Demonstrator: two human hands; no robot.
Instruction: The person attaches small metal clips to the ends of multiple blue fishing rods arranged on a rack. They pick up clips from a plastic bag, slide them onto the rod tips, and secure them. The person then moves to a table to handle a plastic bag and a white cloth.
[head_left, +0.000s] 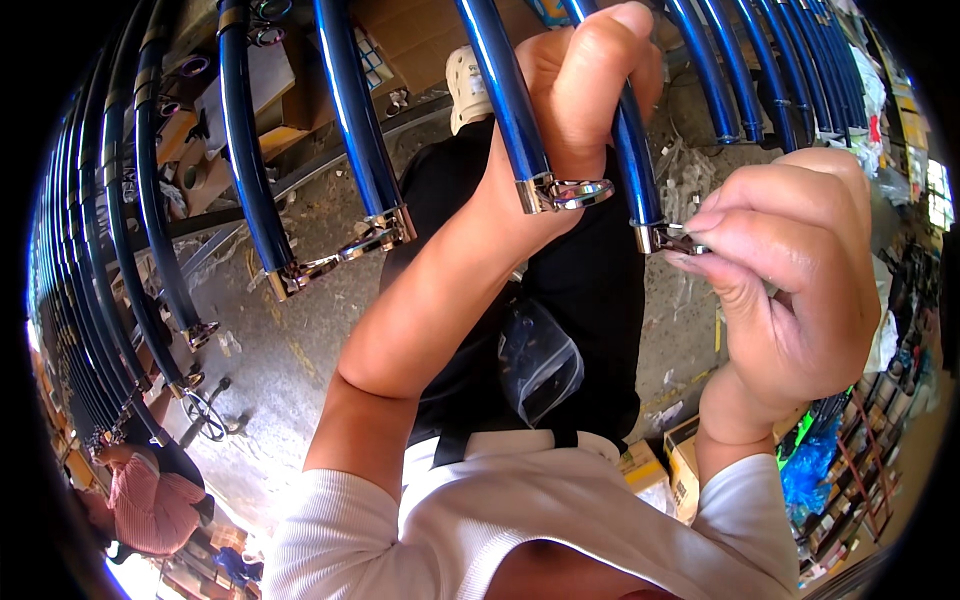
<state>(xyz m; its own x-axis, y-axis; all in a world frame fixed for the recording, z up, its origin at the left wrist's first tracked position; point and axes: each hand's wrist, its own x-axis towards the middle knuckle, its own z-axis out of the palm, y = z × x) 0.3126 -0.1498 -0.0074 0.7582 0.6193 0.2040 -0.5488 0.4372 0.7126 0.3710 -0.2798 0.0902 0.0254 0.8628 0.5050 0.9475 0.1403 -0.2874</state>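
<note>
Blue rod (636,175) is running through the left hand (572,100)'s curled fingers; the right hand (818,262)'s are pinching its metal end ring (676,241), seemingly adjusting it; the next move is probably calling for steadiness.

Rods (345,100) in row, L to R. L grip (575,105) round mid rod (634,165); R grip (805,270) at its end ring (684,244). Next rod (497,85) to L, in front of L wrist (505,220). Below: lap (590,270) w/ bag (540,360) on it. Boxes (685,465) nr R elbow (735,415). Co-worker (150,500) far L, past rod ends. Shoe (466,88) seen btwn rods, floor (275,365) beneath.
</note>
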